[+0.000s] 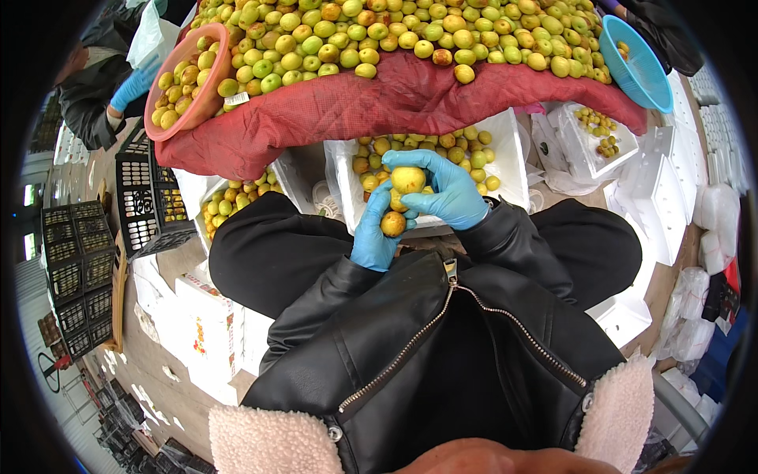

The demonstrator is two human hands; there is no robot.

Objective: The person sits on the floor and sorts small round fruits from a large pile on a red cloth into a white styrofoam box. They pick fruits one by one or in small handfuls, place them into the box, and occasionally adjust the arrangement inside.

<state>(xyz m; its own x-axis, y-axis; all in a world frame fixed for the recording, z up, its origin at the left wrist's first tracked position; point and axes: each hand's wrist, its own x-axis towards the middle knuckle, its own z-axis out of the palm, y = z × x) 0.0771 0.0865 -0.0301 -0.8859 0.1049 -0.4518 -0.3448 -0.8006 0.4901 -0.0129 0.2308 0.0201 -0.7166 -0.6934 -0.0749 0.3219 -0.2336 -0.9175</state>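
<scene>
In blue gloves, my left hand (374,236) and my right hand (445,188) meet over a white foam box (503,148) that holds yellow-green jujube-like fruits (456,155). A browned fruit (393,224) lies in the fingers of my left hand. My right hand holds a yellow fruit (408,179) between thumb and fingers. Another fruit (397,201) shows between the two hands; which one holds it, I cannot tell. Beyond the box, a large heap of fruits (355,35) rests on a red cloth (331,109).
A pink basket (224,65) of fruits stands at the heap's left, a blue basket (648,71) at its right. Black crates (133,178) and a printed carton (204,320) lie to the left. A person's gloved hand (135,86) is by the pink basket. Foam boxes (657,201) are at right.
</scene>
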